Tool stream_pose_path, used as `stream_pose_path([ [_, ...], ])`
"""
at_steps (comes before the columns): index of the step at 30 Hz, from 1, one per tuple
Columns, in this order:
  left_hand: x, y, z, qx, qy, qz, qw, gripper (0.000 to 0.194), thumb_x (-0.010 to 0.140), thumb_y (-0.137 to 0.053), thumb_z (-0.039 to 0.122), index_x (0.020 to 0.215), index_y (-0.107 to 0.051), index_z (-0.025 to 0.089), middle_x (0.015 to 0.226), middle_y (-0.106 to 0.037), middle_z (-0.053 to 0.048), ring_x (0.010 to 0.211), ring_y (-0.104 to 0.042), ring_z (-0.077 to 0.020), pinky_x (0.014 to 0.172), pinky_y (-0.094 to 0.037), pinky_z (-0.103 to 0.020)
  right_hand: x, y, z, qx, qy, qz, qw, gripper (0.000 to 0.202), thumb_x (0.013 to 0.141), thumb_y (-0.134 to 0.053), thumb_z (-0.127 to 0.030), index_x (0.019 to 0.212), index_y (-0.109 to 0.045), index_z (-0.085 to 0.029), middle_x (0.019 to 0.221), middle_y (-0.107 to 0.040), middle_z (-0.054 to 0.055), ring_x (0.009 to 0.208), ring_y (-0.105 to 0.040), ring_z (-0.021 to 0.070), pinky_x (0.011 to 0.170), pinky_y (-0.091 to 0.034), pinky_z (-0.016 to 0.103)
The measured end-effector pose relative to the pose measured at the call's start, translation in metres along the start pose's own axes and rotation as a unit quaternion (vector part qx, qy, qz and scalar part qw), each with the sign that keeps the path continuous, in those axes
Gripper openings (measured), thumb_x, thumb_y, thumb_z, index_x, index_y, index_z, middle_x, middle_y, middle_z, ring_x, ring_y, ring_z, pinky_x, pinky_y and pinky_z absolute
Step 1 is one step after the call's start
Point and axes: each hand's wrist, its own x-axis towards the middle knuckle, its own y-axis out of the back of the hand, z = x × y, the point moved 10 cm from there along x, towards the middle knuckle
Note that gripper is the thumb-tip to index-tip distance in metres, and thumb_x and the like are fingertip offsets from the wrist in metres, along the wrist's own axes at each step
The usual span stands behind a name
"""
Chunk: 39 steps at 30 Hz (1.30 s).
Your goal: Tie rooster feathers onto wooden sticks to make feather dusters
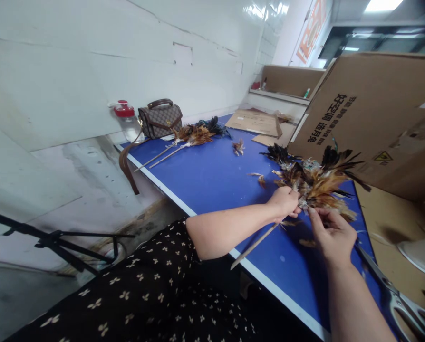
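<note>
A feather duster (324, 186) with brown, orange and black feathers lies over the blue table. My left hand (284, 203) is closed around it where the feathers meet the thin wooden stick (253, 249), which sticks out toward the table's front edge. Right beside it, my right hand (333, 232) has thumb and forefinger pinched at the whitish binding (304, 205) at the feathers' base. What exactly the pinch holds is too small to make out. Scissors (391, 289) with metal handles lie to the right of my right hand.
Two finished-looking feather dusters (196, 134) lie at the far left, near a brown handbag (160, 118) and a red-lidded bottle (129, 122). Loose feathers (238, 147) are scattered on the blue table (198, 178). A large cardboard box (380, 114) stands at right; a black tripod (55, 242) is at lower left.
</note>
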Motion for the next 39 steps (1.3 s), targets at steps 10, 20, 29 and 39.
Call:
stream_pose_path([
  [10,-0.005,0.005,0.006,0.091,-0.017,0.034,0.995,0.020,0.108,-0.072,0.036,0.101,-0.060,0.021,0.067,-0.058,0.005,0.050,-0.053,-0.0081,0.050,-0.038,-0.015,-0.002,0.001,-0.006,-0.016,0.007,-0.005,1.000,0.055,0.099,-0.079,-0.074,0.087,-0.080,-0.021,0.069,-0.066,0.002,0.059,-0.054,0.0166,0.055,-0.046,0.031],
  [20,-0.015,-0.008,0.016,0.061,-0.043,-0.002,0.997,0.023,0.107,-0.065,0.012,0.092,-0.050,0.023,0.067,-0.056,0.007,0.048,-0.052,-0.0076,0.049,-0.035,-0.017,-0.002,0.002,-0.010,0.008,0.014,0.011,1.000,0.051,0.095,-0.084,-0.073,0.095,-0.082,-0.022,0.081,-0.077,0.007,0.066,-0.065,0.0203,0.061,-0.054,0.033],
  [29,-0.017,-0.011,0.019,0.021,-0.045,-0.025,0.998,0.028,0.095,-0.071,-0.003,0.098,-0.055,0.020,0.069,-0.060,0.007,0.050,-0.055,-0.0084,0.051,-0.040,-0.020,-0.002,0.005,-0.005,0.007,0.020,0.025,0.999,0.046,0.099,-0.082,-0.067,0.098,-0.082,-0.021,0.082,-0.076,0.006,0.067,-0.065,0.0199,0.066,-0.054,0.035],
  [39,-0.007,-0.002,0.008,0.042,-0.002,-0.006,0.999,0.030,0.088,-0.081,-0.007,0.098,-0.064,0.016,0.062,-0.065,0.005,0.047,-0.060,-0.0102,0.054,-0.053,-0.022,0.000,0.006,-0.003,-0.006,0.022,0.029,0.999,0.055,0.095,-0.083,-0.076,0.095,-0.082,-0.021,0.080,-0.077,0.006,0.065,-0.066,0.0188,0.062,-0.056,0.032],
])
